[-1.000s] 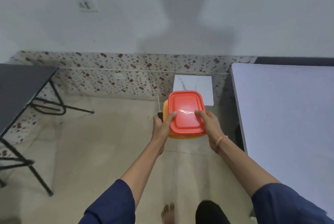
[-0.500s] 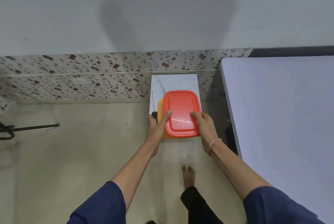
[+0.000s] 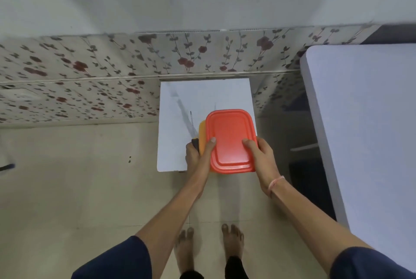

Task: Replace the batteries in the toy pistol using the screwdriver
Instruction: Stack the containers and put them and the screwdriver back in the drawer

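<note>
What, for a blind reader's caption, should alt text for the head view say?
A person's left hand and right hand hold an orange container with a red lid over a small white table; the left hand also grips a screwdriver against it.

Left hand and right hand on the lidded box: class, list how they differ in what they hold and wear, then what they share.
The left hand grips the orange box together with a screwdriver; the right hand grips only the box. The right hand's wrist wears a pink thread band; the left hand's wrist is bare. Shared: each rests its thumb on the red lid.
</note>
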